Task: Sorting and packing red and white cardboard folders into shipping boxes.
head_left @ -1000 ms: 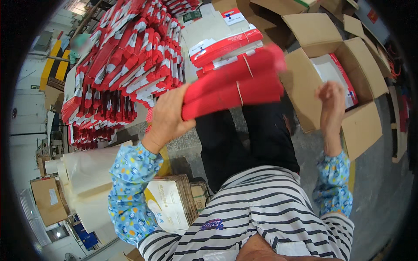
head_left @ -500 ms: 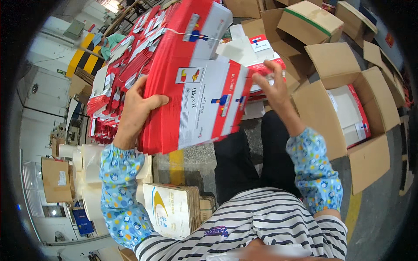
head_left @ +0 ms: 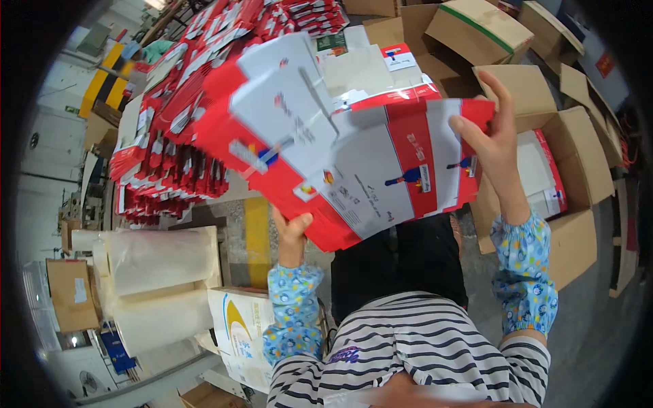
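Note:
A bundle of flat red-and-white printed cartons (head_left: 371,166) is held up in front of me, tilted, its sheets slightly fanned. My left hand (head_left: 292,230) is closed on its lower left edge, thumb on top and fingers hidden underneath. My right hand (head_left: 500,136) grips the far right corner, thumb on the upper face. Behind the bundle, an open box of white and red cartons (head_left: 357,71) is partly hidden. To the left rises a tall heap of similar flat cartons (head_left: 160,139).
An open brown cardboard box (head_left: 588,156) with red-and-white packs inside stands at the right. More brown boxes (head_left: 479,30) are at the back. Large wrapped rolls (head_left: 160,258) and a white printed stack (head_left: 238,326) lie at the lower left. A person's green sleeve (head_left: 158,51) shows far left.
The bundle has swung right and turned, lying flatter. My left hand has moved right and down with it. My right hand has moved right and closed on the corner.

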### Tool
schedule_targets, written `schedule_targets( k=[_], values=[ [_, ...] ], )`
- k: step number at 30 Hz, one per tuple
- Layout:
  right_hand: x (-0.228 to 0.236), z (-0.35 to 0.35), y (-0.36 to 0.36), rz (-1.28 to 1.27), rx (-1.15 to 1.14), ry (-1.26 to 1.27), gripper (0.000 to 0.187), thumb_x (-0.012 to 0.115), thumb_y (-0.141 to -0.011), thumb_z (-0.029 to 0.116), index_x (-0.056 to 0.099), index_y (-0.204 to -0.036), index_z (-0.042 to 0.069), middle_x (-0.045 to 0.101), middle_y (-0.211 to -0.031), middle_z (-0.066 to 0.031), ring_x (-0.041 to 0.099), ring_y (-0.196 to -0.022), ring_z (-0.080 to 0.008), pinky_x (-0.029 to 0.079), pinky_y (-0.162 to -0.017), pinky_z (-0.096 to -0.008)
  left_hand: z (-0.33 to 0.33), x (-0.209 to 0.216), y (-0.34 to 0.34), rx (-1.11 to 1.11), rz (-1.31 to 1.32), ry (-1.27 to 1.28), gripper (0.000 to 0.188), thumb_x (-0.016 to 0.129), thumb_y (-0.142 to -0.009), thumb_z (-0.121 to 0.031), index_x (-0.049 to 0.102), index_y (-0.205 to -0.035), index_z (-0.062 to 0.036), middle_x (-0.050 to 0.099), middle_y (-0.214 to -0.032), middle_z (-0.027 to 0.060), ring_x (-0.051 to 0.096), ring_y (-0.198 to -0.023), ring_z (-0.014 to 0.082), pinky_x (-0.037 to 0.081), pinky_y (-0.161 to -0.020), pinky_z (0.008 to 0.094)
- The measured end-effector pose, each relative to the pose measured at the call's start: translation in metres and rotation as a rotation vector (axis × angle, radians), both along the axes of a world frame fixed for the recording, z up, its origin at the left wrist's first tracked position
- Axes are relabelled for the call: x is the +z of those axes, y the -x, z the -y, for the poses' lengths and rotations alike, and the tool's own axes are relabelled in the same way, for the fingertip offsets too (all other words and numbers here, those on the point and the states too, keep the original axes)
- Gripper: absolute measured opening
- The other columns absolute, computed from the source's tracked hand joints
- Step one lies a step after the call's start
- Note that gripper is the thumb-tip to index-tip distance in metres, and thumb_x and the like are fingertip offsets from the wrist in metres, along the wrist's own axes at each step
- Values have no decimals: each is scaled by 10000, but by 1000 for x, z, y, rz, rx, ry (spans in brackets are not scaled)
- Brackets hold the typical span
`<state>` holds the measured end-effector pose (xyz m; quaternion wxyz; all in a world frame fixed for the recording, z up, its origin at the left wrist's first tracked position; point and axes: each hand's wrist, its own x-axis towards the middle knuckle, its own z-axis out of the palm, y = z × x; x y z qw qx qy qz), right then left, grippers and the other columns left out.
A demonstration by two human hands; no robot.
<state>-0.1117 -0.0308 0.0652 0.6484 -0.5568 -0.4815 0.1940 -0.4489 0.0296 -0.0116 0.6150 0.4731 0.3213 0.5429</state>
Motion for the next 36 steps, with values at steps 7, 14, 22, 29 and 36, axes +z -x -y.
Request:
schedule_targets(
  k=[7, 14, 22, 29, 36],
  values=[
    [-70, 72, -4, -160, -20, 62, 931, 800, -700, 111, 270, -1465, 98, 604, -960, -86, 585, -843, -147, 481, -720, -268, 24, -75, 42, -359, -911, 113, 649, 746, -715, -123, 497, -1304, -11, 575, -1226, 132, 557, -1141, 276, 433, -1011, 418],
    [-146, 98, -13, -358, 185, 227, 587, 824, -676, 129, 546, -1185, 37, 592, -1004, -38, 568, -913, -120, 464, -788, -258, 35, -94, 48, -304, -741, 43, 665, 747, -712, -141, 487, -1312, -18, 571, -1233, 125, 559, -1139, 283, 444, -1002, 421],
    [-141, 94, 16, -373, 189, 118, 428, 810, -741, 178, 512, -1018, 45, 561, -942, -48, 560, -808, -109, 464, -722, -242, 54, -106, 68, -198, -602, 32, 684, 749, -709, -162, 475, -1321, -26, 566, -1240, 118, 561, -1138, 290, 456, -992, 425],
    [-161, 96, 15, -346, 179, 177, 568, 850, -657, 172, 481, -1072, 51, 558, -966, -60, 574, -843, -126, 475, -772, -273, 70, -104, 86, -104, -480, 42, 701, 751, -705, -180, 465, -1329, -33, 562, -1246, 111, 564, -1137, 297, 467, -983, 428],
    [-170, 78, 22, -390, 108, 265, 763, 849, -625, 104, 450, -1270, 15, 593, -1090, -52, 569, -972, -158, 467, -887, -324, 70, -107, 90, -5, -306, 27, 718, 753, -702, -198, 455, -1336, -40, 558, -1253, 105, 566, -1136, 304, 478, -974, 431]
  ],
)
